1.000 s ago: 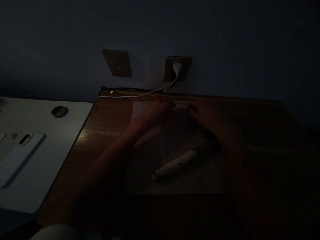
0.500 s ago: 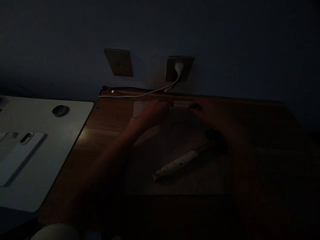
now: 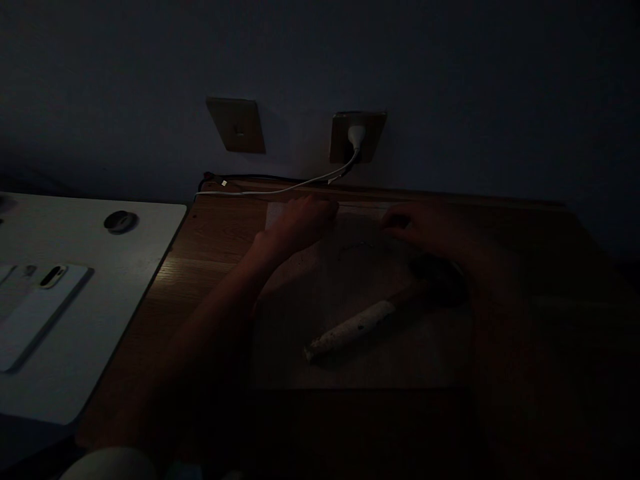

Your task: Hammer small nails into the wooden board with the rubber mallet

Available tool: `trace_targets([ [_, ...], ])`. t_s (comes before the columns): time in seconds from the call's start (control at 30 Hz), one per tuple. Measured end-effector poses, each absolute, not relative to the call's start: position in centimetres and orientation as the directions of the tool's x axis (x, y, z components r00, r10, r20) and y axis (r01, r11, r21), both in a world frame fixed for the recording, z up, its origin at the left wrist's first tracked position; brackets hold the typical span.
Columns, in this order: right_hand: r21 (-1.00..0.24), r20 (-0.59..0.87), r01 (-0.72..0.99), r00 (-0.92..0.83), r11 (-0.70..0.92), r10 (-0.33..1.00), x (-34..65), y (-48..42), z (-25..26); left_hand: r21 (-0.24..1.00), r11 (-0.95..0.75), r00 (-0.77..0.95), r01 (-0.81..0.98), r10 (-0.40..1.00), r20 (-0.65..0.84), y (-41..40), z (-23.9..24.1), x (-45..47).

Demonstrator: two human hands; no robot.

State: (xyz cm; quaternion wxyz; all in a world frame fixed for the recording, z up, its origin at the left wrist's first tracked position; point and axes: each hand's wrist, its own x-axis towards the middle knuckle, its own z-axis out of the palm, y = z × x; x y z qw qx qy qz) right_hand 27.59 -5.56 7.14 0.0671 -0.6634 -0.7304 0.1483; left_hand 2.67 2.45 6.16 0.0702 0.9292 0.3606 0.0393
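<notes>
Sheet [image 3: 320, 287] lies beneath a white-handled tool [image 3: 355, 327] — left hand [image 3: 310, 217] and right hand [image 3: 423, 223] near the sheet's far edge, fingers curled, any grip too dark to tell — light, even pressure should prevent creases.

The left hand [image 3: 310, 219] sits slightly farther left, the right hand [image 3: 419, 225] farther right, exposing more dark tool head [image 3: 443, 279].

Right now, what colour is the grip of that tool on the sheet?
Off-white with dark spots: the grip shows best in the head view, though dimly lit.
</notes>
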Motion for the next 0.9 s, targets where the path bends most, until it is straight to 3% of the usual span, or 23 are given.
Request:
trace_targets([
  [0.23,-0.253,-0.187,0.960,-0.169,0.118,0.968,26.1,-5.8,7.7,0.213,-0.721,0.720,0.660,0.687,0.093,2.8,5.9,2.7],
  [0.5,-0.228,-0.228,0.970,-0.142,0.089,0.963,25.7,-5.8,7.6,0.431,-0.795,0.867,0.427,0.495,0.054,3.1,6.7,2.0],
  [0.9,-0.215,-0.232,0.972,-0.142,0.092,0.962,25.2,-5.5,7.2,0.414,-0.814,0.894,0.408,0.448,-0.001,2.9,6.1,2.4],
])
